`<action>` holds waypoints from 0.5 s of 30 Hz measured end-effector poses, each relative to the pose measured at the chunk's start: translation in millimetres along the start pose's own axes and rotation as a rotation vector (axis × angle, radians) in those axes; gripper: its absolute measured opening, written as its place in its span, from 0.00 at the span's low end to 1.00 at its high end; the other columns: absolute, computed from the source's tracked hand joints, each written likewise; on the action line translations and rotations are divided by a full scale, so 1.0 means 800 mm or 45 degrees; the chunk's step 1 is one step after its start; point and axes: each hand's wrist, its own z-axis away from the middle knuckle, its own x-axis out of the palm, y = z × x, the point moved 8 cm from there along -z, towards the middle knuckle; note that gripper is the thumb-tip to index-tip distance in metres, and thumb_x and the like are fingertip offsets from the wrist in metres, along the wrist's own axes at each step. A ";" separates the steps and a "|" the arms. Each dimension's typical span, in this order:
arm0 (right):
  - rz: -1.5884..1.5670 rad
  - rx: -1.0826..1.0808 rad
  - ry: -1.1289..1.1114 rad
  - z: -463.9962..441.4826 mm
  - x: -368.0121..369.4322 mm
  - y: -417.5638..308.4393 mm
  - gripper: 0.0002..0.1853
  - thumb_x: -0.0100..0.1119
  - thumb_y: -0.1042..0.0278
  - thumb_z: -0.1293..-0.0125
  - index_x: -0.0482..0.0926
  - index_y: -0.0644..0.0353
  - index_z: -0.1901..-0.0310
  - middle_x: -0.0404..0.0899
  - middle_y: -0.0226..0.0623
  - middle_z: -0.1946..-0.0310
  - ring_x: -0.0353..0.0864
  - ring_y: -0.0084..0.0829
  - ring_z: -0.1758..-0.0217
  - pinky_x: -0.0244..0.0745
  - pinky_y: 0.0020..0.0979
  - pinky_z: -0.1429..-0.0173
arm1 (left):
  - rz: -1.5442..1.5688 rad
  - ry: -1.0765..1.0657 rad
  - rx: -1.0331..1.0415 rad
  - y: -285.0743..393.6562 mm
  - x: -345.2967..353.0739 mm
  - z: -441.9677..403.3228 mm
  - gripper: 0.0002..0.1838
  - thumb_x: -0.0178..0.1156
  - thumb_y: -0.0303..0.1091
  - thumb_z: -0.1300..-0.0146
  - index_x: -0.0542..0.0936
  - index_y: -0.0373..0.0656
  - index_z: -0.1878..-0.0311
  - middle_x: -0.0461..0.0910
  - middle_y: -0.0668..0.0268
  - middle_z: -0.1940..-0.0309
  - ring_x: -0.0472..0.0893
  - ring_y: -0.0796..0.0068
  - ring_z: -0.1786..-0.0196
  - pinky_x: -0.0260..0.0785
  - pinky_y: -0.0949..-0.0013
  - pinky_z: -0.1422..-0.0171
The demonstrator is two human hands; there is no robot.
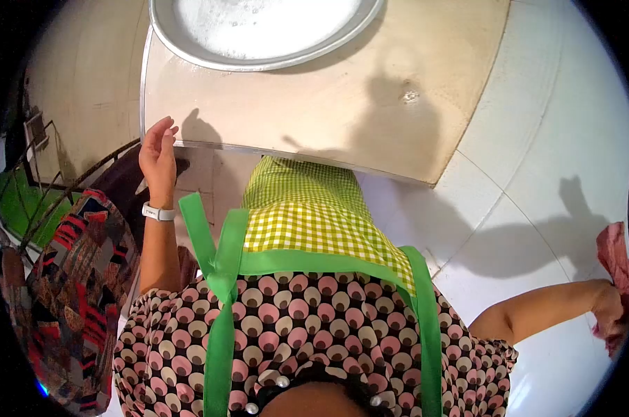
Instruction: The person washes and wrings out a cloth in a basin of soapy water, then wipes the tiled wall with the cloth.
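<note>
My left hand, with a white band on its wrist, is raised beside the near left corner of the beige table. Its fingers point up, slightly bent, and nothing shows in them. Far out at the right edge of the view, my right hand grips a reddish-pink cloth that hangs above and below it. A large round metal pan with a whitish inside sits at the far side of the table, away from both hands.
A patterned red and black cloth covers something at the left, near a dark metal frame and a green surface. White floor tiles lie at the right. The table's near edge crosses in front of my green checked apron.
</note>
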 end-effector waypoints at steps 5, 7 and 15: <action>-0.091 -0.072 -0.036 -0.011 0.005 0.024 0.30 0.43 0.46 0.53 0.69 0.69 0.60 0.72 0.52 0.65 0.70 0.42 0.65 0.70 0.34 0.63 | 0.015 0.011 -0.031 -0.015 -0.003 0.005 0.13 0.51 0.27 0.35 0.74 0.34 0.48 0.77 0.61 0.51 0.77 0.72 0.50 0.67 0.72 0.45; -0.211 -0.116 -0.020 -0.024 0.002 0.040 0.32 0.42 0.43 0.57 0.70 0.71 0.64 0.72 0.51 0.69 0.70 0.42 0.69 0.70 0.34 0.66 | -0.043 0.000 0.017 -0.024 0.001 0.000 0.14 0.52 0.29 0.35 0.74 0.34 0.48 0.77 0.60 0.51 0.77 0.72 0.49 0.67 0.72 0.44; 0.064 -0.547 -0.410 -0.011 0.024 -0.061 0.20 0.43 0.81 0.45 0.75 0.72 0.51 0.74 0.49 0.47 0.70 0.42 0.40 0.59 0.31 0.34 | -0.840 0.004 0.093 -0.102 -0.039 -0.045 0.34 0.66 0.32 0.52 0.67 0.37 0.40 0.68 0.49 0.42 0.65 0.51 0.38 0.56 0.58 0.32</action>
